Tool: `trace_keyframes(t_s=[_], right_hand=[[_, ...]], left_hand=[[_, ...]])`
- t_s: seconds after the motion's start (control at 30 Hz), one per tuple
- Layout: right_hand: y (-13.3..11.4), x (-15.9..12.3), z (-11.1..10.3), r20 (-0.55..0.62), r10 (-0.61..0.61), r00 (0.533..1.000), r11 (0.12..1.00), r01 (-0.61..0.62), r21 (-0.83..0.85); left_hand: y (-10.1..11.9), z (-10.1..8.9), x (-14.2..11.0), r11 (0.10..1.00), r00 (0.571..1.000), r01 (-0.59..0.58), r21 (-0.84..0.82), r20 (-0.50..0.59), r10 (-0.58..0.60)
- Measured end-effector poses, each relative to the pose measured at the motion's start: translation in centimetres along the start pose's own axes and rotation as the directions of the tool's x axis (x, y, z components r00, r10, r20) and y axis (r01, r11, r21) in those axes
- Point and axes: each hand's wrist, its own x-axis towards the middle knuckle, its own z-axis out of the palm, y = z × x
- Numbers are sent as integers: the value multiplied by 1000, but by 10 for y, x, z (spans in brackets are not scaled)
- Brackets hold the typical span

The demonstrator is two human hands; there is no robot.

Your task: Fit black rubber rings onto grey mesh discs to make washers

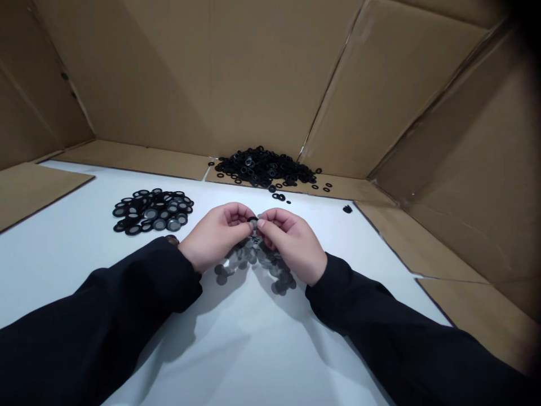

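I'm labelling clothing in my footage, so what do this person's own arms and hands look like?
The left sleeve and right sleeve look black, long and loosely creased, with no visible markings. The left hand and right hand are ungloved.

White table [253, 361], black-rimmed discs [151, 215], grey discs [252, 258]

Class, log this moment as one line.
left hand: pinches black ring; right hand: same ring; below: grey discs; beyond: heaped rings

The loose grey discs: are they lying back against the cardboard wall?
No: the grey discs lie on the white surface below the left hand and right hand, short of the cardboard wall.
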Motion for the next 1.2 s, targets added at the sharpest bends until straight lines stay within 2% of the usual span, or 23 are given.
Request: trace_keyframes(t_s=[0.23, 0.37, 0.63, 0.8, 0.9, 1.03, 1.2], right_hand=[[2, -1, 0, -6, -62, 998, 996, 61, -69], [2, -1, 0, -16, -124, 992, 980, 120, -156], [2, -7, 2, -3, -128, 992, 975, 125, -184], [1, -6, 2, -11, -164, 986, 965, 158, -210], [2, -4, 2, 10, -141, 990, 969, 140, -203], [2, -3, 3, 25, -120, 992, 987, 122, -108], [3, -3, 0, 36, -118, 992, 987, 121, -104]], left_hand=[[-1, -2, 0, 999, 997, 29, 45, 67, -32], [0, -1, -1, 997, 998, 33, 68, 49, -36], [2, 2, 0, 995, 999, -15, 102, 38, 11], [2, 4, -1, 996, 1000, -22, 91, -6, 23], [4, 7, -3, 999, 1000, -14, 40, -19, 15], [6, 9, -3, 1000, 999, -11, -11, -51, 10], [6, 6, -3, 999, 999, -10, 48, -51, 12]])
